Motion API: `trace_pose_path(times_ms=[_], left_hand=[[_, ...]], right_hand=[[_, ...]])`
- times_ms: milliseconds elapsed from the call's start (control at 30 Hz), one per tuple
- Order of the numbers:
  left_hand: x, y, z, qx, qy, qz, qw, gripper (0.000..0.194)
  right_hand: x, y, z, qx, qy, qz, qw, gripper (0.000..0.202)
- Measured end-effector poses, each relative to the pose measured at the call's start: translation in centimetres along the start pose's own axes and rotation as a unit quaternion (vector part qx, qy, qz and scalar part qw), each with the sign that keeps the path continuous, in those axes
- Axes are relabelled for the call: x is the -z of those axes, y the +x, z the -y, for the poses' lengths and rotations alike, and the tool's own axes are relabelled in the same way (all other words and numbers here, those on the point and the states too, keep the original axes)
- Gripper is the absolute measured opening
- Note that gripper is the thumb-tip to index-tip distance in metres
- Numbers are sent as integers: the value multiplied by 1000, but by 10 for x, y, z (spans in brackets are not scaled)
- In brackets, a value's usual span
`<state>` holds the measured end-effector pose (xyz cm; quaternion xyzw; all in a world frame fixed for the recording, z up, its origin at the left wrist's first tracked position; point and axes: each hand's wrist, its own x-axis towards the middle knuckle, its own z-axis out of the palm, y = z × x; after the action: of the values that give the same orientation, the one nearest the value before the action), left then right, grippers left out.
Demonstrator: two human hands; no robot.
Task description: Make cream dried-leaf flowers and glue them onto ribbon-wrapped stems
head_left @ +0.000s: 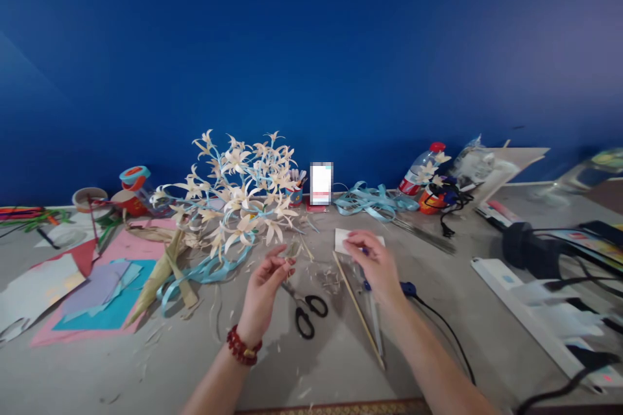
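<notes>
My left hand (271, 279), with a red beaded bracelet at the wrist, pinches a small pale strip (293, 250) between thumb and fingers. My right hand (377, 262) is closed in a pinch over a white card (341, 240); whatever its fingertips hold is too small to make out. Below my hands lie black-handled scissors (305, 323) and a thin wooden stick (359, 311). Partly under my right hand is a blue tool (407, 288) with a black cord, likely a glue gun. Pale scraps (332, 279) are scattered between my hands.
Cream artificial flowers (236, 198) with blue stems stand behind my left hand. Coloured paper (104, 298) and dried husks (160, 285) lie left. At the back are a phone (320, 183), blue ribbon (374, 200) and a bottle (422, 168). A power strip (530, 318) is at right.
</notes>
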<state>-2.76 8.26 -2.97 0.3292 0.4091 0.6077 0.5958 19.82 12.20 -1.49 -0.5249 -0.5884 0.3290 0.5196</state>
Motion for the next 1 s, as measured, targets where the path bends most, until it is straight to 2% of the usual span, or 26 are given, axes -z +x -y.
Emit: trace_pose_path(times_ms=[33,100,167,233,333,400,433,500,567,667,833,1000], left_hand=[[3,1,2,-7,40,-1,999,13],[8,4,5,-13,105,-8,994,15],[11,6,8,-30,150,-13,988,17],[13,6,7,-82,196,-20,977,16],[15,1,0,-179,309,-43,933,11],[16,-4,-5,-200,361,-45,910,9],[16,-7,-7,-190,360,-39,912,9],[14,-14,-8,-130,304,-25,943,10],[9,-21,-7,-40,200,-16,979,12],[-1,-32,-8,51,60,2,997,14],[-10,-43,-12,71,-8,6,997,23],[-7,-46,-7,36,10,-4,999,25]], right_hand=[[8,0,1,22,-25,-53,998,28],[21,-2,3,67,-86,-107,988,26],[28,-7,6,101,-111,-93,984,22],[30,-13,11,110,-87,-62,988,18],[25,-24,17,98,-46,-51,993,14],[17,-32,21,90,-34,-51,994,16],[13,-37,23,86,-28,-37,995,16],[1,-48,27,71,-22,24,997,13],[-13,-60,32,50,-22,102,993,14],[-31,-76,40,26,-18,162,986,17],[-41,-86,52,17,-35,173,984,19],[-40,-86,57,3,-31,183,983,23]])
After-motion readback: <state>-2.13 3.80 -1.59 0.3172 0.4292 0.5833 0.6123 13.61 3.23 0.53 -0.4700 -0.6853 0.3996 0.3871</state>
